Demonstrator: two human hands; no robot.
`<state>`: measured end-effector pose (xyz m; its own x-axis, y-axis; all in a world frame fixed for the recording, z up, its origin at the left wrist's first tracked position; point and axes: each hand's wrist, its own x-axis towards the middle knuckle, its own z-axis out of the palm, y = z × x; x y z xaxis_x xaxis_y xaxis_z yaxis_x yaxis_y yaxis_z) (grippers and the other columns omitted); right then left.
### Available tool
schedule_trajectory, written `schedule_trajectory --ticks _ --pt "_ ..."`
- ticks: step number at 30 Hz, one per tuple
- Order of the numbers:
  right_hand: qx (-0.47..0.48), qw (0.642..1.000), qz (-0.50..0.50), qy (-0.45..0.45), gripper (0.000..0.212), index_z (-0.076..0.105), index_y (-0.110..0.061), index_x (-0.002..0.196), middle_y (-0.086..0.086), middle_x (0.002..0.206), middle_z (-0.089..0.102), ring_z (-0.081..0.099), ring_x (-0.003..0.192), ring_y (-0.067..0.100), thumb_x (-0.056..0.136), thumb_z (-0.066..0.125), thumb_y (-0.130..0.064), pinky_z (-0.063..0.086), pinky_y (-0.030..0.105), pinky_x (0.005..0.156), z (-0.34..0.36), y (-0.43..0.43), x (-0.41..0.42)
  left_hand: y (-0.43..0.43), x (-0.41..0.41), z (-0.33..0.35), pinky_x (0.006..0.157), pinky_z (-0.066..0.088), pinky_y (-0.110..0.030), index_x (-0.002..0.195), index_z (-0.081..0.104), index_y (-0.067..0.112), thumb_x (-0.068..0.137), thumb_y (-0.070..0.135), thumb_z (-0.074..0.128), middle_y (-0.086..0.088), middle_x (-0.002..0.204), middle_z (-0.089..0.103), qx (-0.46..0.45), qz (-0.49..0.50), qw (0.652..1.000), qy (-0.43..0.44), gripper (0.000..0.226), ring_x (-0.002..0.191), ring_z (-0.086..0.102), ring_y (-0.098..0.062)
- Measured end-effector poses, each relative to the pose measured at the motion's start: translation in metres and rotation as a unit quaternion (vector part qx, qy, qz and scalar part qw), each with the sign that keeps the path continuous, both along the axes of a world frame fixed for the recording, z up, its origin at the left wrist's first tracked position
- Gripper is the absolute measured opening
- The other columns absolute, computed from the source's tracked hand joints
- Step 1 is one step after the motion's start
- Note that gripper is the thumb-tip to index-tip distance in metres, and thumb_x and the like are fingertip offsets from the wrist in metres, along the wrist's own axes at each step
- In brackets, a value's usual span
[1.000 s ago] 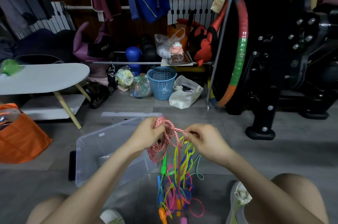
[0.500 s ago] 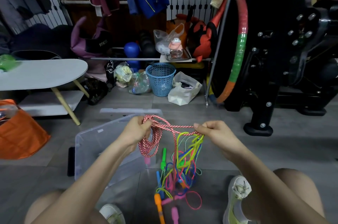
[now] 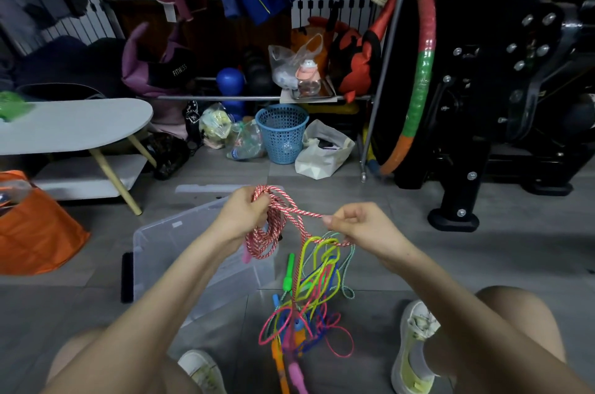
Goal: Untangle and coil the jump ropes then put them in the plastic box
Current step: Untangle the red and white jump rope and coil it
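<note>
Left hand (image 3: 243, 216) grips a bundle of loops of the red-and-white rope (image 3: 262, 240), fingers curled round it; the loops hang below the fist, over the near corner of the plastic box (image 3: 167, 252). Right hand (image 3: 363, 226) pinches a strand of the same rope between thumb and forefinger, the other fingers curled in. The strand runs nearly level from one hand to the other. A tangle (image 3: 309, 300) of yellow, green, blue and pink ropes hangs under the right hand, caught on the red-and-white rope; its lower end and handles lie on the floor (image 3: 483, 258) between the shoes. A green handle (image 3: 288, 274) dangles at its left side.

Against 1.0 s ago: the hands were then almost together; they are now apart, with rope drawn out between them. Against 0.5 s ago: the hands sit slightly closer and the span is shorter; both grips are unchanged.

Box lies open on the floor to the left, no rope in it.
</note>
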<state>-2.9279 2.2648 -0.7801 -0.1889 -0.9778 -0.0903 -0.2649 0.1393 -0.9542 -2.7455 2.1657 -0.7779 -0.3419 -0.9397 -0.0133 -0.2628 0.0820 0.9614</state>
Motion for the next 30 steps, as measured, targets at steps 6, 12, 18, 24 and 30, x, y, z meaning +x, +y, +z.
schedule_trajectory --ticks 6,12,18,24,30 --pt "0.013 0.973 -0.065 0.219 0.016 0.061 -0.023 0.068 -0.004 0.064 0.062 0.057 0.065 0.012 0.082 0.067 -0.026 0.044 0.031 0.071 0.004 0.003 -0.011 0.000 -0.011 -0.005 0.044 0.025 -0.023 0.061 0.039 0.011 0.093 -0.004 0.037 0.011 0.036 0.033 0.052 0.029 0.997 0.046 0.036 0.034 0.029 -0.003" --pt "-0.026 0.980 -0.025 -0.198 0.017 0.056 -0.002 0.068 -0.003 0.039 0.038 0.029 0.036 0.006 0.085 0.057 0.000 0.029 0.019 0.041 0.049 0.007 -0.013 0.008 -0.007 0.001 0.044 0.033 -0.014 0.070 0.046 0.008 0.096 0.004 0.041 0.010 0.043 0.039 0.131 -0.111 0.977 0.123 0.027 0.040 0.035 -0.002" --pt "-0.063 0.947 -0.105 0.298 0.013 0.069 -0.012 0.068 -0.003 0.056 0.056 0.049 0.056 0.008 0.080 0.069 -0.018 0.035 0.021 0.058 0.045 -0.018 -0.032 0.000 -0.005 0.017 0.045 0.035 -0.013 0.078 0.044 0.007 0.096 0.004 0.040 0.010 0.045 0.039 0.093 -0.134 0.977 0.138 0.019 0.042 0.036 -0.002" --pt "-0.005 0.991 -0.070 0.118 0.012 0.068 -0.007 0.073 -0.012 0.046 0.055 0.045 0.047 -0.004 0.082 0.069 -0.014 0.037 0.011 0.057 0.015 -0.010 -0.033 -0.002 -0.013 0.006 0.045 0.032 -0.017 0.076 0.047 0.007 0.097 0.007 0.043 0.008 0.044 0.042 0.036 -0.099 0.992 0.067 0.021 0.039 0.036 -0.003" --pt "-0.031 0.999 -0.019 0.025 0.008 0.066 0.002 0.084 -0.013 0.033 0.046 0.038 0.033 -0.001 0.086 0.062 -0.005 0.029 0.008 0.038 0.044 -0.003 -0.021 0.007 -0.023 -0.001 0.044 0.036 -0.014 0.101 0.047 -0.001 0.096 0.011 0.045 -0.004 0.055 0.040 0.096 -0.159 0.978 0.096 0.013 0.040 0.039 -0.004"
